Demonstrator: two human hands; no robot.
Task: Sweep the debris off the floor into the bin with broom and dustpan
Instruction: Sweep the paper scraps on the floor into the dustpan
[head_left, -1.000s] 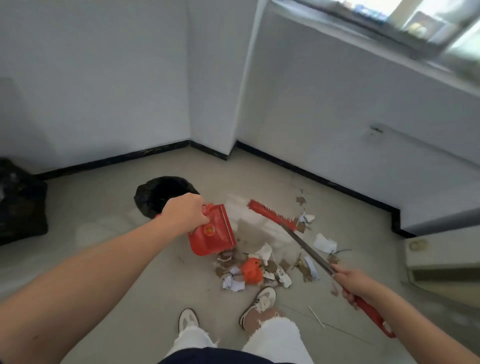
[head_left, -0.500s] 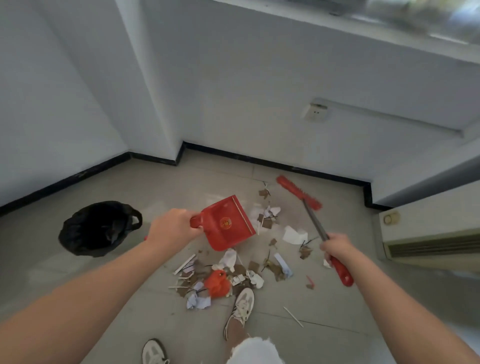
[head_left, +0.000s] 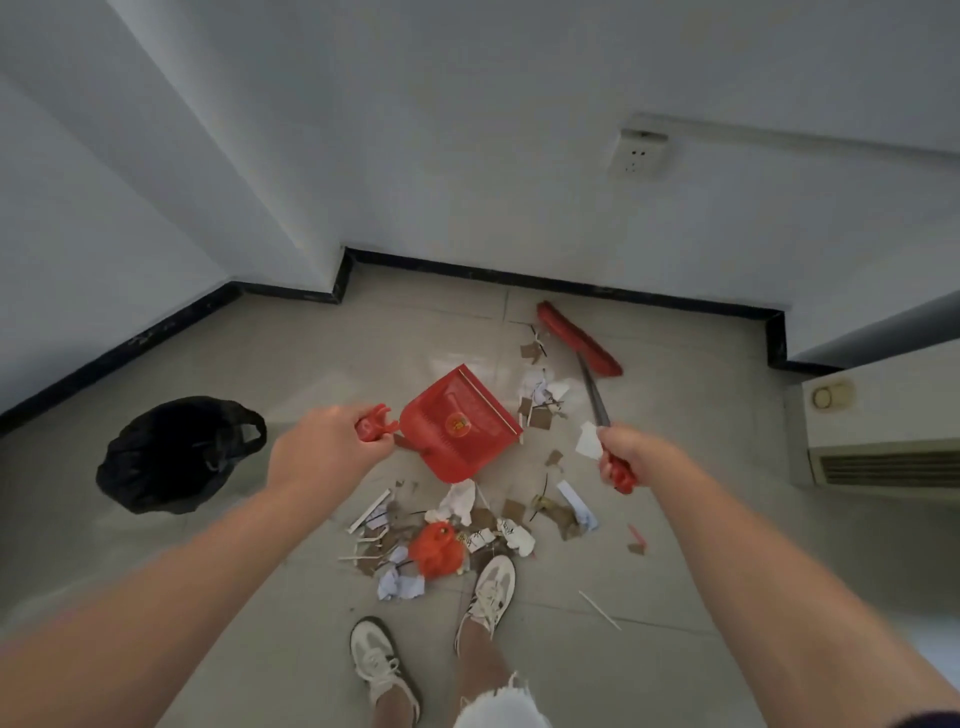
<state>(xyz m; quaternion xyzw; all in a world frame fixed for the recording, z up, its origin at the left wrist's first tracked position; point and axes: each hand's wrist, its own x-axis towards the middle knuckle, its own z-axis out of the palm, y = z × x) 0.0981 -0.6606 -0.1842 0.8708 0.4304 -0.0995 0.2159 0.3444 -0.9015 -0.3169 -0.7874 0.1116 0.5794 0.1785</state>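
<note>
The left hand (head_left: 324, 454) is gripping the red plastic dustpan (head_left: 457, 423), the right hand (head_left: 631, 453) the red long-handled broom (head_left: 579, 340); the pan lip should be sitting flat beside the scattered paper debris (head_left: 457, 535).

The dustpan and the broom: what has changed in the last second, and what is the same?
The dustpan swung from beside the bin over toward the debris. The broom head reached farther toward the wall. Left hand and right hand kept their grips; debris unmoved.

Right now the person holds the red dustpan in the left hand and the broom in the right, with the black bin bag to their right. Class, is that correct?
One detail is wrong: the head view shows the black bin bag to their left. The left hand does hold the red dustpan, the right hand the broom.
</note>
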